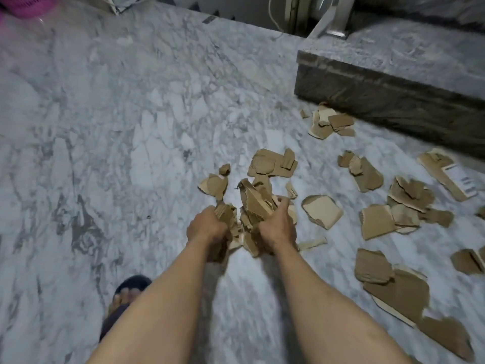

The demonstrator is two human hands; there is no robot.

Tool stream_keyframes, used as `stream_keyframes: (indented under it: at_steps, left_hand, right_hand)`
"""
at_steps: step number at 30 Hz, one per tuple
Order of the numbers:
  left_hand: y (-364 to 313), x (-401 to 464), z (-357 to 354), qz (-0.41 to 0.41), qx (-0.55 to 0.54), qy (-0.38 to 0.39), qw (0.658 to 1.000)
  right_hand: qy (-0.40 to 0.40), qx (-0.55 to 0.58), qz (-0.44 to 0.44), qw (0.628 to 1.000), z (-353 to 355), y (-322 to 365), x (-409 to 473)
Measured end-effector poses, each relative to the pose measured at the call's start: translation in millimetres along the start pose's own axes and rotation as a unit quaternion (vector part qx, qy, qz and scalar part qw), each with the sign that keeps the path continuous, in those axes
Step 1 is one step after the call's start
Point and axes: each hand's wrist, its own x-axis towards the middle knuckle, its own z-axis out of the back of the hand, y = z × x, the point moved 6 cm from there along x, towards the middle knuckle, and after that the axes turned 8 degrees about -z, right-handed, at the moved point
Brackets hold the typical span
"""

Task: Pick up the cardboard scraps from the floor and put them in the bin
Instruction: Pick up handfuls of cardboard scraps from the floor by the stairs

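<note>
Both bare arms reach forward from the bottom of the frame to the centre, where the two hands clutch one bundle of torn cardboard scraps (256,206) between them. The left hand (207,227) has its grip closed on the left side of the bundle, fingers curled under and into the pieces; the right hand (279,224) has its grip closed on the right side, thumb and fingers wrapped over the upper edge. The bundle sits just above the white and grey marble floor (118,127), with ragged brown edges sticking up between the hands. More loose scraps lie on the floor to the right: a flat cluster (273,164) just beyond the hands, a pale-faced piece (322,211) just beside the right hand, a small heap (330,123) against the foot of a dark stone step (393,85) in the upper right, a long strip with a white printed label (448,177) at the right edge, and large torn sheets (399,287) in the lower right. A foot in a dark sandal (126,292) stands at the lower left. A pink plastic object (26,6) shows at the upper left corner, too cropped to identify.
</note>
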Motion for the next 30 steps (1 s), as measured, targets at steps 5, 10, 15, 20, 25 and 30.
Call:
stream_keyframes:
  at_steps: [5,10,15,20,25,30]
  left_hand:
    - [-22.3,90.4,37.6,0.003,-0.067,-0.001,0.998]
    - [-7.1,130.7,31.6,0.055,-0.084,0.071,0.992]
    - [-7.9,127.6,32.4,0.027,-0.035,0.032,0.999]
    - [-6.9,118.4,38.3,0.031,0.01,0.07,0.997]
    - [-19.4,136.0,60.5,-0.056,0.041,0.079,0.994]
    - [-49.9,169.9,72.9,-0.136,0.075,0.081,0.985]
  right_hand:
    - [0.08,-0.067,-0.089,0.991,2.6,3.4,55.7]
    - [-0.013,-0.162,-0.099,0.982,0.3,13.2,57.0]
    - [-0.027,-0.182,-0.126,0.975,3.4,11.2,51.9]
    - [0.038,-0.174,-0.111,0.978,15.7,13.5,38.6]
    - [0.124,-0.285,-0.076,0.947,53.2,36.4,33.2]
    - [0.106,-0.341,-0.045,0.933,80.6,58.5,35.8]
